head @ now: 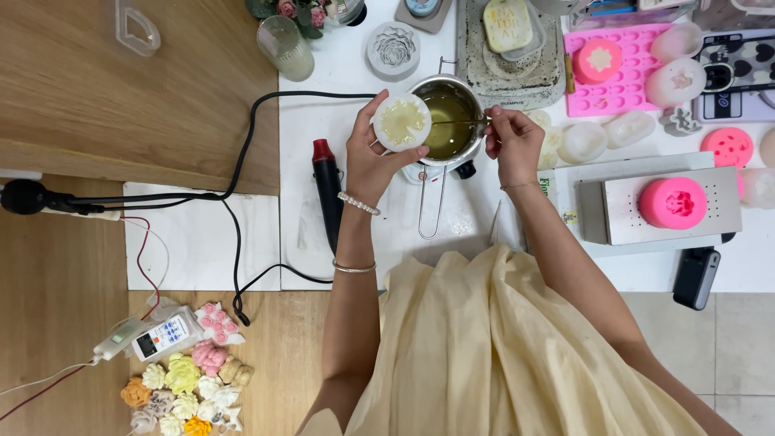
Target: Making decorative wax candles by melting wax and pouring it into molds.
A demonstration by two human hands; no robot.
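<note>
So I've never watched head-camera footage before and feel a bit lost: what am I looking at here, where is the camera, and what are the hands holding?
The one picture comes from a camera worn on a person's head, looking down at their two bare hands over a white table. The left hand holds a round white mould filled with pale yellowish stuff. The right hand pinches a thin stick that reaches over a small metal pot of yellowish liquid. Nearby lie pink moulds, a black and red tool with a cord, and small flower shapes on the wooden floor.
</note>
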